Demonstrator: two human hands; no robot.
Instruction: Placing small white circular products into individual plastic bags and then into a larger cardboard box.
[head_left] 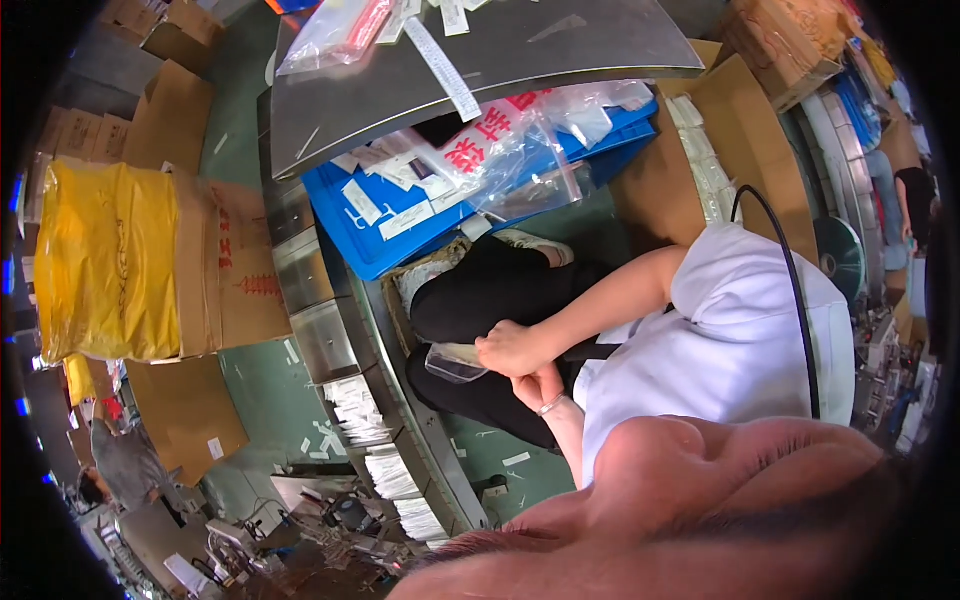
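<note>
- On my feed the right hand [520, 347] has its fingers drawn in narrow, gripping one end of a small, clear, limp plastic bag [455, 363].
- That bag sticks out to the left of those fingers in my view, over the black-trousered legs [500, 295]; something pale and yellowish shows through its upper edge.
- I have the left hand [543, 385] just below the right one, touching it and partly covered by it; I cannot tell whether its fingers hold anything. A thin, pale bracelet [550, 405] circles its wrist.
- Above the fingers I see a shallow, blue plastic tray [350, 243], with flat white paper labels [360, 203] and a large, transparent bag with red printing [515, 150] lying in it.
- Farther above the fingers, past that tray, I make out a grey, smooth metal tabletop [560, 60].
- Below and left of the fingers, well apart from them, I see stacked white paper slips [395, 480] in a row of metal compartments.
- Far left of the fingers, I find a brown cardboard box [240, 290] beside a bulky, glossy yellow plastic sack [110, 265].
- Up and right of the fingers, I have an open brown carton [775, 150] holding white bundles [705, 165].
</note>
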